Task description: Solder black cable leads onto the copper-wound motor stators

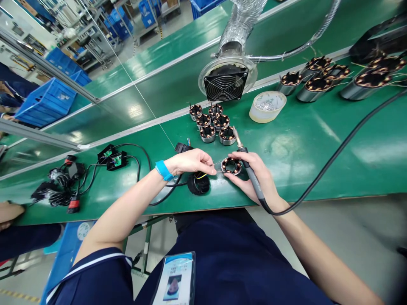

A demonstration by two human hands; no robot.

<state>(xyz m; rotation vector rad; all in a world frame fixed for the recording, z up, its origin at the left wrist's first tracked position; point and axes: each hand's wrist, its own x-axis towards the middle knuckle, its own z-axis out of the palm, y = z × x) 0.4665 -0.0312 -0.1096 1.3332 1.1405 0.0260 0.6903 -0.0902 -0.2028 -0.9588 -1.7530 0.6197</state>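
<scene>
My left hand (194, 161), with a blue band at its wrist, pinches the ends of thin wires (217, 164) beside a small ring-shaped motor stator with copper windings (233, 171). The thumb and fingers of my right hand (259, 176) hold that stator just above the green bench. A soldering iron (253, 177) also lies in my right hand, its metal tip pointing away toward the other stators. Below my left fingers sits a black round housing (198, 185) with a yellow wire near it. How the wires join the stator is too small to tell.
Several small stators (208, 133) stand behind my hands, larger ones (313, 89) at the right. A solder-filled white dish (267, 106) sits near a fume extractor fan (225, 87). Black cabled boxes (116, 161) lie left. The iron's cable (343, 148) crosses the right side.
</scene>
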